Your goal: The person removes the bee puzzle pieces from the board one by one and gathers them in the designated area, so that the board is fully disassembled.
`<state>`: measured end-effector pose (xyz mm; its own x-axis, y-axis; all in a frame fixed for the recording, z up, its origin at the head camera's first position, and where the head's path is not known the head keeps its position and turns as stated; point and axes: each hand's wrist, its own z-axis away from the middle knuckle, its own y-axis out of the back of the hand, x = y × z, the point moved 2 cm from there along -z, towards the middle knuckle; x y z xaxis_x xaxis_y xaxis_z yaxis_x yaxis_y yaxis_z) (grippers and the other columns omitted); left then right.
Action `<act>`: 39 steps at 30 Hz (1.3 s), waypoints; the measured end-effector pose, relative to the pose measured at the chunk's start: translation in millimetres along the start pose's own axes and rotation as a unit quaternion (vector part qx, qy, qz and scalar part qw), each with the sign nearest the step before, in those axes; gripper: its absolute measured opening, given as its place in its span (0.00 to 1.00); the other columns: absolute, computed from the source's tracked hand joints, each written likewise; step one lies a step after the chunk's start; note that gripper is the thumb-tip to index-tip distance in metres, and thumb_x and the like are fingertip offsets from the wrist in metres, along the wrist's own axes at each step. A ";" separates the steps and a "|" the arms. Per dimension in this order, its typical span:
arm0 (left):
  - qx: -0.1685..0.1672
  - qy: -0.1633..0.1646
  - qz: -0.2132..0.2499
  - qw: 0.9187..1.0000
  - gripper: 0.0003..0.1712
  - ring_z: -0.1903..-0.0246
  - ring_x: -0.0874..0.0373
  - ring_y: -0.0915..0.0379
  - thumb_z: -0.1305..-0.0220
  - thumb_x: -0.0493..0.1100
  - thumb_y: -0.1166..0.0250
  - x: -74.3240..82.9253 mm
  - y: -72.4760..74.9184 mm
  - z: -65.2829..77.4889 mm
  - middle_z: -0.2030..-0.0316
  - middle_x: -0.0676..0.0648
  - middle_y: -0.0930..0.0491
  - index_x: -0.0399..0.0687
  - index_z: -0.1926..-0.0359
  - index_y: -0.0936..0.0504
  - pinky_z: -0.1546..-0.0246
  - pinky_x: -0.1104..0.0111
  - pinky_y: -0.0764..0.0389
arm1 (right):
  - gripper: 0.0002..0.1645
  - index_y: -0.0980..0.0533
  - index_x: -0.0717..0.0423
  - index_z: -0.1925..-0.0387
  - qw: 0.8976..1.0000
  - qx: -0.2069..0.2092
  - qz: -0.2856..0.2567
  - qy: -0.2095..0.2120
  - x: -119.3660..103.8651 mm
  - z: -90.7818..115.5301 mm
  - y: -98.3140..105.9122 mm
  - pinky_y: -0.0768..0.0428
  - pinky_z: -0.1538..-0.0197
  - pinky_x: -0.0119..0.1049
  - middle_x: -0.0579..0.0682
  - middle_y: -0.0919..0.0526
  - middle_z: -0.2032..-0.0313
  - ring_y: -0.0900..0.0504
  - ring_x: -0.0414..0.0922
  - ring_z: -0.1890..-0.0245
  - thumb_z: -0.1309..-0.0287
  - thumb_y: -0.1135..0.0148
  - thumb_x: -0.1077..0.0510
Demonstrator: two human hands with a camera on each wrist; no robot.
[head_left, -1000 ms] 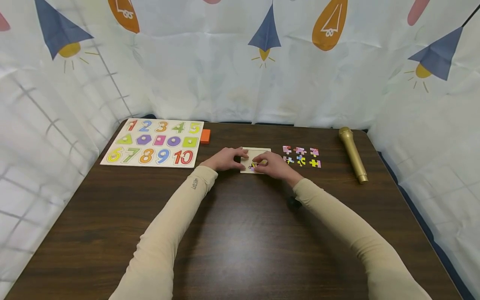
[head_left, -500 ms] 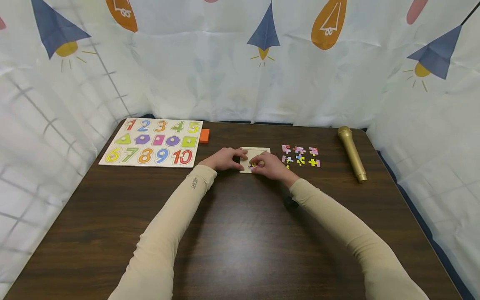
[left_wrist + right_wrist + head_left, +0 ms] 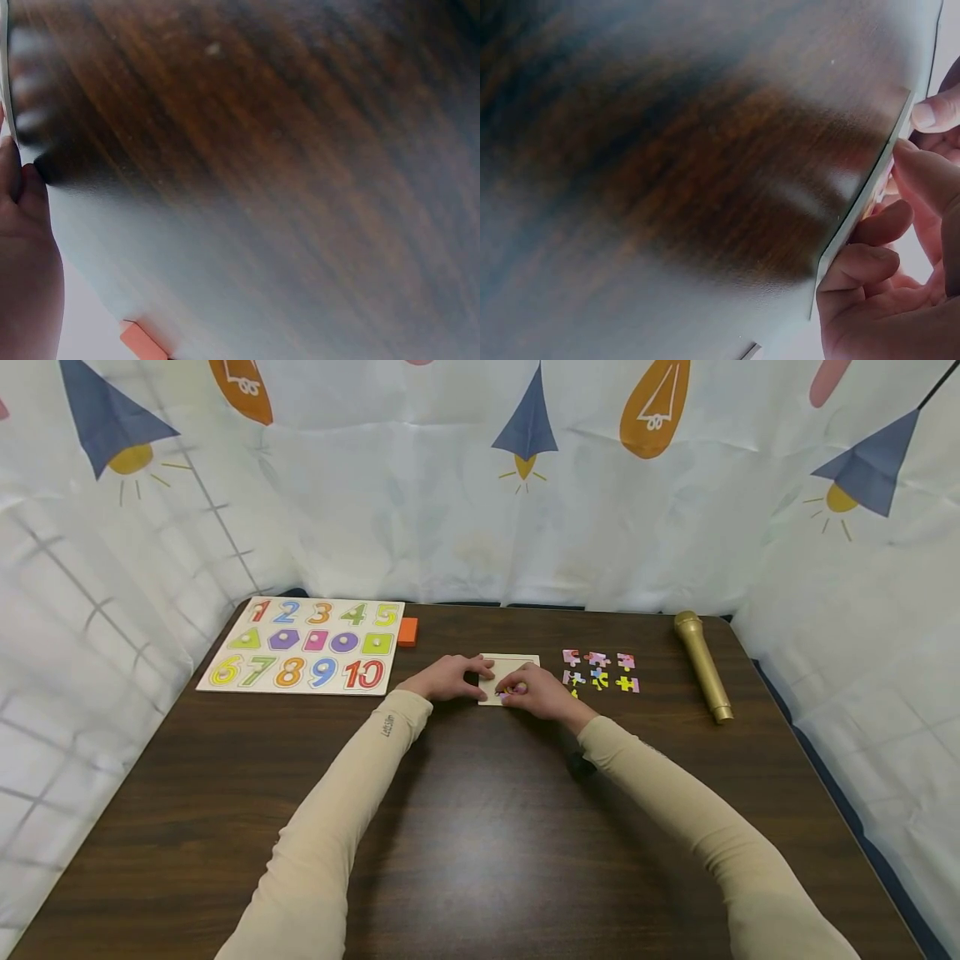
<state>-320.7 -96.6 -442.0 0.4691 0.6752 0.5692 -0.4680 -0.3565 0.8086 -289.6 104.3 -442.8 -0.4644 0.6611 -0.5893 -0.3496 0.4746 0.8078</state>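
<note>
A small pale puzzle board point(image 3: 510, 662) lies flat on the table. At its left edge my left hand point(image 3: 448, 678) rests with thumb and index finger apart, both touching the board. Over the board's near part, my right hand point(image 3: 543, 692) pinches a small colourful jigsaw piece point(image 3: 514, 690) between thumb and fingers. More of the pattern below is hidden by the fingers. In the right wrist view, the right fingers also lie against the near edge of the board point(image 3: 855, 214). Loose pink and yellow jigsaw pieces point(image 3: 600, 677) lie in rows to the right.
A large number-and-shape board point(image 3: 302, 646) lies at the back left, with an orange block point(image 3: 407, 632) beside it. A gold microphone-shaped object point(image 3: 703, 668) lies at the right. The dark wooden table point(image 3: 525, 835) ends at a printed curtain point(image 3: 450, 527).
My right hand has shifted slightly left and turned the piece over the board. One more yellow piece now shows beside the right hand. The left hand stays at the board's edge.
</note>
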 end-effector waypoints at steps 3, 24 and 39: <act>-0.001 0.000 0.000 1.000 0.27 0.28 0.54 0.49 0.38 0.48 0.31 0.0 -0.2 -0.2 0.30 0.48 0.35 0.47 0.39 0.21 0.29 0.56 0.45 | 0.12 0.17 0.56 0.53 1.000 0.004 0.003 0.008 -0.9 0.0 0.2 0.28 0.53 0.43 0.54 0.21 0.56 0.28 0.50 0.55 0.39 0.34 0.58; -0.005 0.003 -0.004 1.000 0.27 0.27 0.54 0.49 0.38 0.48 0.31 0.6 0.2 0.1 0.30 0.49 0.35 0.47 0.39 0.21 0.29 0.57 0.45 | 0.13 0.15 0.53 0.52 1.000 0.010 -0.002 -0.005 -1.9 2.1 -0.2 0.27 0.51 0.44 0.54 0.24 0.55 0.27 0.49 0.54 0.39 0.34 0.58; -0.006 0.000 -0.012 1.000 0.27 0.28 0.52 0.47 0.38 0.49 0.31 -0.7 0.5 -1.2 0.31 0.48 0.35 0.48 0.39 0.21 0.30 0.56 0.43 | 0.16 0.16 0.54 0.50 0.999 0.029 0.008 0.016 6.9 1.7 -0.7 0.25 0.55 0.41 0.52 0.19 0.55 0.25 0.46 0.58 0.39 0.33 0.55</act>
<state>-322.2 -96.5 -442.2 0.4798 0.6842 0.5492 -0.4660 -0.3317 0.8203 -291.1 109.5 -447.5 -0.4956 0.6508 -0.5751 -0.2950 0.4966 0.8163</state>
